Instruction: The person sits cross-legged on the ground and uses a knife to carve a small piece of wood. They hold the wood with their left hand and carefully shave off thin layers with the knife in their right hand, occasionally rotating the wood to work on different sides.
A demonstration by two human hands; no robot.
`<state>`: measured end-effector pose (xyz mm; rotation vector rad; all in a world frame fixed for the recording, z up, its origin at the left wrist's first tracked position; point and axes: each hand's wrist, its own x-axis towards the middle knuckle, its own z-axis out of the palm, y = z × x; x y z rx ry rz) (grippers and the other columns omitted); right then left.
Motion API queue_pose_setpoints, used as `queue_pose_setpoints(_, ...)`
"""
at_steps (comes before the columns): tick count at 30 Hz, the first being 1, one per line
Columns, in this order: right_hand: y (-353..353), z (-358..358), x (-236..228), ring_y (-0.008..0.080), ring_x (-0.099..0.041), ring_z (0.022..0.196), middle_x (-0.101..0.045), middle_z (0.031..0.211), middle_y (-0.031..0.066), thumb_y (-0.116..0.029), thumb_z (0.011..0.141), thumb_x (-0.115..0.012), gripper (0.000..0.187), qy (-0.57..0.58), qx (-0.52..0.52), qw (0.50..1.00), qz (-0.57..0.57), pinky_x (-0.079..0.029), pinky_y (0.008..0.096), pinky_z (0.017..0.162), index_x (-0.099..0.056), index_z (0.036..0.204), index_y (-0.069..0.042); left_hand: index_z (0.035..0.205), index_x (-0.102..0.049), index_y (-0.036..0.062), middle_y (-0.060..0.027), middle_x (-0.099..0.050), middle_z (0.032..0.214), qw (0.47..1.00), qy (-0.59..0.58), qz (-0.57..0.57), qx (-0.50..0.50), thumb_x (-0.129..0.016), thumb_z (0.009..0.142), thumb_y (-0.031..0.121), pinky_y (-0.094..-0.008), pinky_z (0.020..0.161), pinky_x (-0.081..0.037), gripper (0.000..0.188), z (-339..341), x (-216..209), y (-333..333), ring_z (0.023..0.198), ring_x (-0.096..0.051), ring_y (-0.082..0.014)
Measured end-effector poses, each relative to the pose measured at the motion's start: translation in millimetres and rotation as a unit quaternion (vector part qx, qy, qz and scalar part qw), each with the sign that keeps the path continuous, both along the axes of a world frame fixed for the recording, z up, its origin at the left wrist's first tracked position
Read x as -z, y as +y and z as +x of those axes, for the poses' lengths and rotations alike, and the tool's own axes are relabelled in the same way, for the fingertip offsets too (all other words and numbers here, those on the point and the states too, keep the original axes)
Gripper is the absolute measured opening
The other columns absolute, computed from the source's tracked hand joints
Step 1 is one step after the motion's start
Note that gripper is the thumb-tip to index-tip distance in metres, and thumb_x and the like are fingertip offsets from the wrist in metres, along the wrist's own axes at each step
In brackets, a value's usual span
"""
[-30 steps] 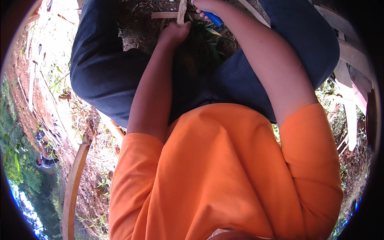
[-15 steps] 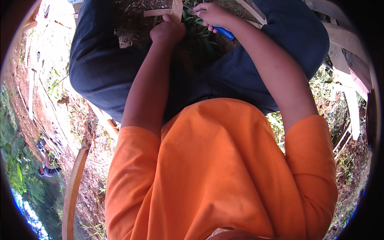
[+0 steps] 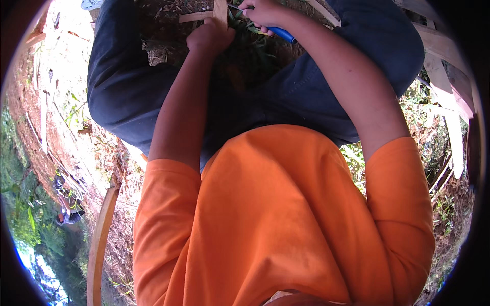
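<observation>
At the top of the head view, my left hand (image 3: pixel 209 36) is closed round the lower end of an upright wooden strip (image 3: pixel 220 14). A second flat wooden strip (image 3: pixel 195 17) crosses behind it and juts out to the left. My right hand (image 3: pixel 263 14) grips a tool with a blue handle (image 3: pixel 282 34). The handle sticks out below my fingers. A thin metal part (image 3: pixel 234 7) of the tool points left toward the upright strip, close beside it. I cannot tell its exact kind or whether its tip touches the wood.
My bent legs in dark trousers (image 3: pixel 130 86) frame the work on both sides. Boards (image 3: pixel 449 117) are piled at the right, and a curved wooden strip (image 3: pixel 101 245) stands at lower left. Another person (image 3: pixel 69 211) is at far left. Grass and soil lie between my legs.
Both hands, the wooden strips and the blue-handled tool sit slightly higher and farther left in the picture. My grips look the same.
</observation>
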<state>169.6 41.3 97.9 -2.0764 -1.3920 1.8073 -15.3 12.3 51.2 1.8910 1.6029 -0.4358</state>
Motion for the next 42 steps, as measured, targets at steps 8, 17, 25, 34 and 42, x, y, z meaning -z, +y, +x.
queue_pose_setpoints(8,11.0,-4.6,-11.8,0.0203,-0.06,0.045,-0.064,0.071,0.0111,-0.019,0.102,-0.051,0.02,-0.042,-0.014,0.999,0.015,-0.049,0.0381,0.04,-0.065,0.113,-0.01,0.124,-0.051,-0.0008,-0.0292,-0.064,0.122,0.999,-0.027,-0.021,-0.001,-0.047,0.092,0.06,-0.0519,0.098,-0.051,0.069,-6.4,4.1,6.6,0.114,-0.065,-0.0422)
queue_pose_setpoints(17,6.5,-15.5,-2.9,0.0177,-0.062,0.051,-0.065,0.072,0.0087,-0.028,0.101,-0.053,0.029,-0.066,0.011,0.997,0.028,-0.053,0.0356,0.046,-0.063,0.127,-0.017,0.128,-0.05,-0.0013,-0.0307,-0.066,0.12,0.998,0.006,-0.051,-0.034,-0.05,0.088,0.063,-0.0514,0.099,-0.05,0.076,2.6,-17.8,11.1,0.117,-0.064,-0.0427)
queue_pose_setpoints(25,2.8,-21.3,17.3,0.0167,-0.063,0.051,-0.065,0.07,0.0071,-0.027,0.101,-0.054,0.028,-0.074,0.008,0.995,0.071,-0.055,0.0357,0.046,-0.062,0.126,-0.017,0.134,-0.048,-0.0026,-0.0295,-0.064,0.126,0.998,0.031,-0.043,-0.033,-0.05,0.089,0.06,-0.0506,0.102,-0.049,0.078,3.2,-3.2,13.2,0.12,-0.062,-0.0425)
queue_pose_setpoints(34,16.7,-11.1,27.6,0.0155,-0.06,0.048,-0.061,0.068,0.0048,-0.024,0.102,-0.051,0.029,-0.017,0.016,0.999,0.046,-0.051,0.0357,0.043,-0.06,0.126,-0.013,0.135,-0.049,-0.0017,-0.0304,-0.06,0.131,0.998,0.047,-0.038,-0.015,-0.046,0.093,0.057,-0.0495,0.1,-0.051,0.072,6.9,-15.7,23.1,0.118,-0.064,-0.0399)
queue_pose_setpoints(42,12.0,-25.2,7.4,0.0188,-0.066,0.054,-0.069,0.076,0.0084,-0.018,0.097,-0.053,0.026,-0.048,0.015,0.997,0.06,-0.055,0.0364,0.047,-0.062,0.12,-0.01,0.116,-0.062,0.0149,-0.0267,-0.058,0.105,0.984,0.022,0.09,0.152,-0.047,0.098,0.036,-0.0506,0.066,-0.061,0.032,-22.3,78.4,13.0,0.086,-0.071,-0.0433)
